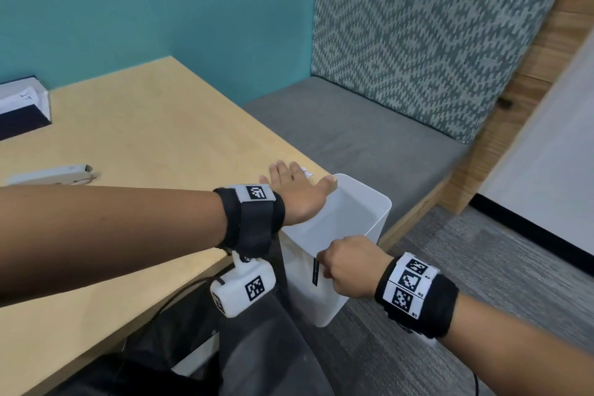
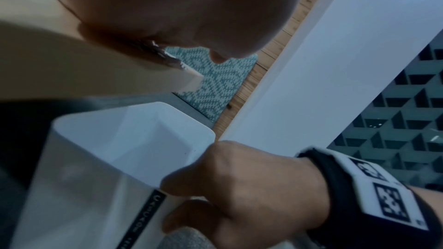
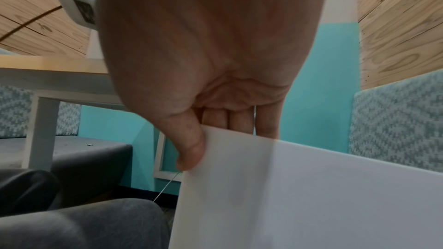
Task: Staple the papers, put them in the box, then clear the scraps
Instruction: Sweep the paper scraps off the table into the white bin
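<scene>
Two hands: left hand [image 1: 297,193] flat on table [image 1: 154,125] over scraps [image 1: 307,171], right hand [image 1: 348,267] pinching one white bin [image 1: 356,219], one stapler [image 1: 53,174].

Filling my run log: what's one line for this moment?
left hand flat on scraps at table edge | right hand grips bin

Black wristbands [image 1: 254,222] with white coded tags, dark grey trousers [image 1: 257,357].

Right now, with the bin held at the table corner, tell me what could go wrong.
1. The scraps lie beside the left hand at the table edge; a sweep may send some past the white bin.
2. The right hand grips only the rim, so the bin could tip.
</scene>
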A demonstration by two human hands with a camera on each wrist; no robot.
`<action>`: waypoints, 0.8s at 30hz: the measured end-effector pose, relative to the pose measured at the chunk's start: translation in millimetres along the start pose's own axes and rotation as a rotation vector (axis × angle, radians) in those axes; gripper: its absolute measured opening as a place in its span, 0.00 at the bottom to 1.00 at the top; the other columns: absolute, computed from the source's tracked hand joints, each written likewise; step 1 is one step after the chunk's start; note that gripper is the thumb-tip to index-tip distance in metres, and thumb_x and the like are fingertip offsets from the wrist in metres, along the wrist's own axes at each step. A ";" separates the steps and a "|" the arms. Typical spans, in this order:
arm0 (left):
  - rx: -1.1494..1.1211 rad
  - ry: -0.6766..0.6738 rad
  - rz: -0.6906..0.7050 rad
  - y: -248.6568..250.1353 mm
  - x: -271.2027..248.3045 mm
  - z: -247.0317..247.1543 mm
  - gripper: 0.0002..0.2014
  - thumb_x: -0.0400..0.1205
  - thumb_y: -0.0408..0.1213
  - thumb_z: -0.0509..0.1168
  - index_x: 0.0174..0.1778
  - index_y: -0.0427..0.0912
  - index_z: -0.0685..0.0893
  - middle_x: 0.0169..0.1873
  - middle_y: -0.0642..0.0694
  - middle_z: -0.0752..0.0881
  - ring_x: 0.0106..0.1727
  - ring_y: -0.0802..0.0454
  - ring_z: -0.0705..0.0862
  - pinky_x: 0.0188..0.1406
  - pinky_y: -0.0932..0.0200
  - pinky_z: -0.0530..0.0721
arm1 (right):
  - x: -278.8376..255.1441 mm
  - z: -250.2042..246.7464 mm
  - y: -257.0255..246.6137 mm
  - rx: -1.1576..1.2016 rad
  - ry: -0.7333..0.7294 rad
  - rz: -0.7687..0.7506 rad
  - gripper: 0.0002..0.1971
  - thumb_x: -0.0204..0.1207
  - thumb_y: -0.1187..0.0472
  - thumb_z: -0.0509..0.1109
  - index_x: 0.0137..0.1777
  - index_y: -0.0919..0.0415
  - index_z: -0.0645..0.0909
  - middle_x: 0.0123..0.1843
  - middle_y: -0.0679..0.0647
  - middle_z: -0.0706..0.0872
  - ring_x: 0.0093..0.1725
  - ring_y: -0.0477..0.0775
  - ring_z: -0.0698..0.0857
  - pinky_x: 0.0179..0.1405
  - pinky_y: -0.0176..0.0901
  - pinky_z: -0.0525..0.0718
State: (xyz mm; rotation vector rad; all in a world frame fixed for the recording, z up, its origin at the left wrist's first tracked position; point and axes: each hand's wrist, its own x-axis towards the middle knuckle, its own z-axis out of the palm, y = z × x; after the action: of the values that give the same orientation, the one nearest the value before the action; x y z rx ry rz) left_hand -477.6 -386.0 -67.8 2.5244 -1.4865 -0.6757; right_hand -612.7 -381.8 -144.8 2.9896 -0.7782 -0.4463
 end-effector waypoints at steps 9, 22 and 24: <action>-0.118 -0.079 0.180 56.0 -30.6 19.6 0.42 0.88 0.62 0.44 0.91 0.38 0.42 0.90 0.38 0.39 0.90 0.43 0.34 0.85 0.44 0.32 | -4.8 -3.7 5.5 -0.013 -0.073 0.051 0.11 0.80 0.59 0.63 0.55 0.59 0.86 0.52 0.58 0.90 0.50 0.66 0.89 0.43 0.48 0.82; -0.074 -0.024 0.171 -3.2 4.8 -4.9 0.39 0.89 0.56 0.49 0.90 0.36 0.45 0.90 0.39 0.44 0.90 0.43 0.41 0.88 0.46 0.44 | -9.5 -3.6 17.1 0.052 -0.057 0.083 0.07 0.76 0.63 0.65 0.48 0.61 0.85 0.42 0.59 0.88 0.43 0.66 0.88 0.35 0.46 0.78; -0.028 -0.008 0.063 -26.6 17.4 -19.0 0.40 0.89 0.58 0.46 0.90 0.37 0.41 0.90 0.40 0.40 0.90 0.44 0.37 0.88 0.45 0.40 | -9.0 -5.6 17.2 0.033 -0.070 0.086 0.07 0.76 0.64 0.65 0.47 0.61 0.84 0.36 0.57 0.83 0.38 0.65 0.85 0.31 0.45 0.75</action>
State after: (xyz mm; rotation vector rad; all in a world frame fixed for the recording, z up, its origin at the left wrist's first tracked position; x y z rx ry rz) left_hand -440.8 -389.6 -65.1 2.4466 -1.5411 -0.6930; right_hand -626.8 -392.7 -135.5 2.9704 -0.9239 -0.5422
